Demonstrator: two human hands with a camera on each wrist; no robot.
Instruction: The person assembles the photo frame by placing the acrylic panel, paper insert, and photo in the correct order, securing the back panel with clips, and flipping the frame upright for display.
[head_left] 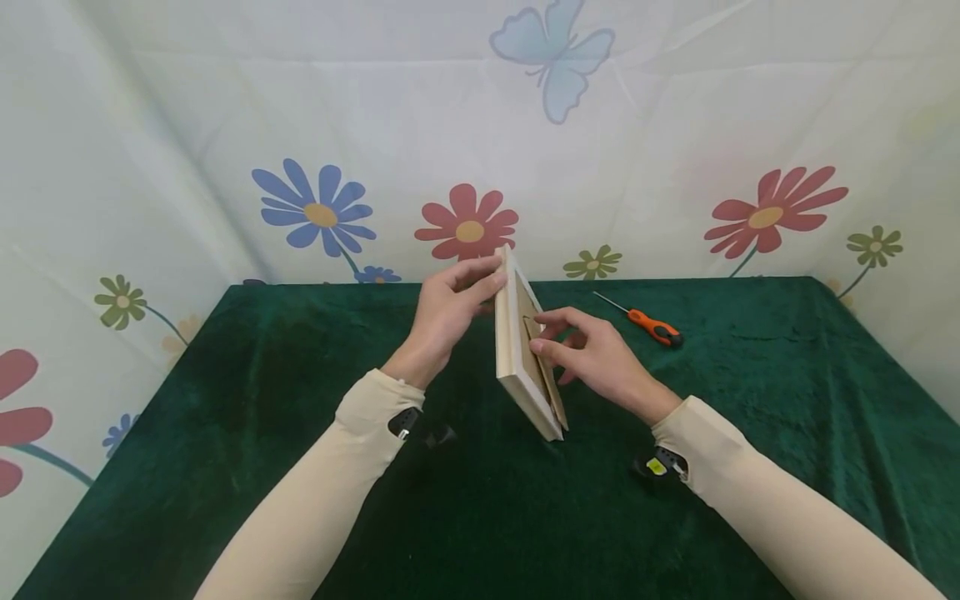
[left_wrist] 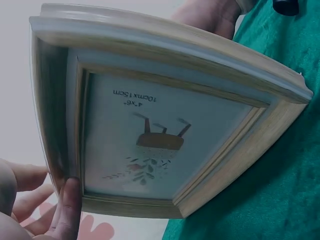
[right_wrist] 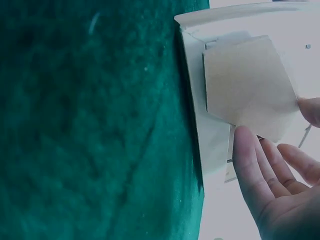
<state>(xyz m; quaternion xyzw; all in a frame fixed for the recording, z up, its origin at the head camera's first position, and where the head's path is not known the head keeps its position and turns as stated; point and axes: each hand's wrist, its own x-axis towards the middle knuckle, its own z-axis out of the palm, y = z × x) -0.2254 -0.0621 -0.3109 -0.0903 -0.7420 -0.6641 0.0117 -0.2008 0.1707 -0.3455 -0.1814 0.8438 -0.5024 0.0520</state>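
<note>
A pale wooden picture frame stands tilted over the cloth, edge-on in the head view. My left hand grips its upper end, thumb on one side. In the left wrist view the front of the picture frame shows an insert with a potted plant drawing and "4"x6"" print, seen upside down. Behind the frame, my right hand pinches the flat support leg on the backing between thumb and fingers. That leg stands slightly away from the back panel. Whether the frame's lower corner touches the cloth, I cannot tell.
An orange and black screwdriver lies to the right, near the far edge of the table covered in dark green cloth. Behind it hangs a white curtain printed with flowers and a butterfly.
</note>
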